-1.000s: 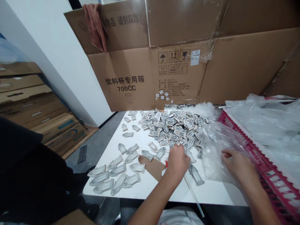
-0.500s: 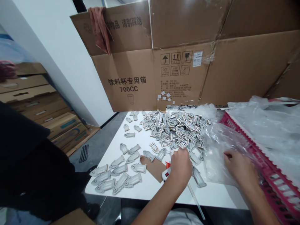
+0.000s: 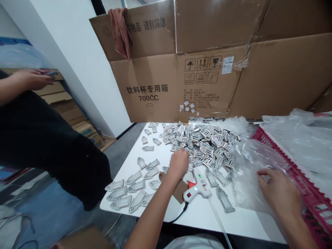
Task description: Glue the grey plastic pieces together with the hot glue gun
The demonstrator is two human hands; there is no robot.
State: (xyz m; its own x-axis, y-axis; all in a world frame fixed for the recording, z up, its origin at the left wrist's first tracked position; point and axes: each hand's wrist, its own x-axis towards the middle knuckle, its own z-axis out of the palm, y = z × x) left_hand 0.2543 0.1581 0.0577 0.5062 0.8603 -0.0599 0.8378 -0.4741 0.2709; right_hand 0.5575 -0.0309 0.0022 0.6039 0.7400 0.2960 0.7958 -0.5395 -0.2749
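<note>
My left hand [image 3: 178, 162] is at the near left edge of a heap of small grey and white window-shaped pieces [image 3: 207, 140]. Its fingers are curled down and closed; what they hold, if anything, is hidden behind the hand. A white hot glue gun [image 3: 196, 188] with an orange trigger lies just right of that wrist, a clear glue stick [image 3: 218, 219] jutting from its rear. Beneath the forearm is a brown cardboard piece [image 3: 178, 192]. My right hand [image 3: 280, 193] hovers at a clear plastic bag [image 3: 249, 173], fingers loosely bent, thumb and forefinger apart.
Several grey pieces [image 3: 133, 177] lie spread on the table's left side. A pink plastic basket [image 3: 287, 162] covered with clear plastic stands at right. Large cardboard [image 3: 147, 72] walls the back. Another person's hand [image 3: 33, 79] holds something thin at far left.
My left hand has moved left, away from the glue gun, to the heap's edge. My right hand's fingers have opened slightly. The other person's arm has come further into view.
</note>
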